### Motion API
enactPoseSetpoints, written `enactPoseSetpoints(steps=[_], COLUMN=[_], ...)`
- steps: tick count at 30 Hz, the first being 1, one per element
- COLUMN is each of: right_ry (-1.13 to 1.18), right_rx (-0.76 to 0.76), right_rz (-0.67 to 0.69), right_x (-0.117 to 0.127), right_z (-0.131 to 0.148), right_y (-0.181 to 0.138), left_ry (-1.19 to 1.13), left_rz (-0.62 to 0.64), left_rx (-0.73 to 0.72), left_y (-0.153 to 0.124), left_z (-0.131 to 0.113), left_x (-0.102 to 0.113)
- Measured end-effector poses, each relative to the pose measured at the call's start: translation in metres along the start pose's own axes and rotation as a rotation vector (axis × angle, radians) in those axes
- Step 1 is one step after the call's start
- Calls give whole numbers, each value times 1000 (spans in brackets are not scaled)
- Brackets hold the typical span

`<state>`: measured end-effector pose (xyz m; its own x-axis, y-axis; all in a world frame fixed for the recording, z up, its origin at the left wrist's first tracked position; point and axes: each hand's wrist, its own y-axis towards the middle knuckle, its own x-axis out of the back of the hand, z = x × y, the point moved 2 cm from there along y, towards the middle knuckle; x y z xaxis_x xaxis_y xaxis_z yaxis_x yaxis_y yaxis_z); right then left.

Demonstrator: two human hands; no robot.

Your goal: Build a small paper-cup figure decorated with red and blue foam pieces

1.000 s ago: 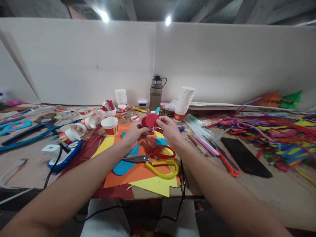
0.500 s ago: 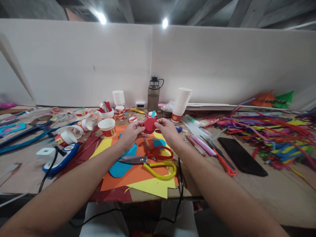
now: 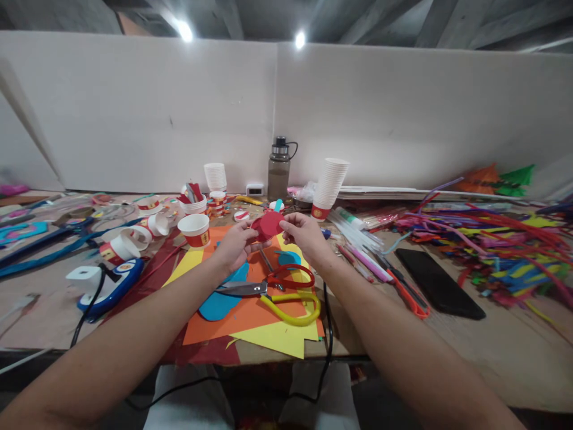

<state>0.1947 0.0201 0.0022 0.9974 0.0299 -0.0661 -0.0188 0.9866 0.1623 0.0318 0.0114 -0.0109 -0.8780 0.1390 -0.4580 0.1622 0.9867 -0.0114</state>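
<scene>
My left hand pinches red paper circles at their left side. Between my hands the front red paper circle faces me, and a second red piece shows behind it on the left. The fingers of my right hand are closed on the circle's right edge. Below lie scissors with red and yellow handles, blades apart and pointing left. They rest on orange paper and blue paper cutouts. A yellow paper sheet sticks out at the near edge.
A white paper cup stands left of my hands, with tipped cups farther left. Behind are a bottle and a tall cup stack. To the right lie a black phone, pens and a heap of colourful strips.
The red circles have slid apart, so more of the rear one shows at the left. My left hand has turned slightly, and my right hand has barely moved.
</scene>
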Motion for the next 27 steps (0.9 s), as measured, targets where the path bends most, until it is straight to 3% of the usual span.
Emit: enactPoseSetpoints(steps=[7,21,27], right_ry=[-22,-97,-150], right_rx=[5,26,52], right_rz=[-25,-64,-14], right_x=[0,8,3], right_z=[-1,0,-2], right_y=[2,6,3], left_ry=[-6,-70,-91], left_rz=[-46,33,87], left_rx=[19,-20,-46], left_y=[2,0,-1], left_z=[1,1,2], left_x=[2,-2,-6])
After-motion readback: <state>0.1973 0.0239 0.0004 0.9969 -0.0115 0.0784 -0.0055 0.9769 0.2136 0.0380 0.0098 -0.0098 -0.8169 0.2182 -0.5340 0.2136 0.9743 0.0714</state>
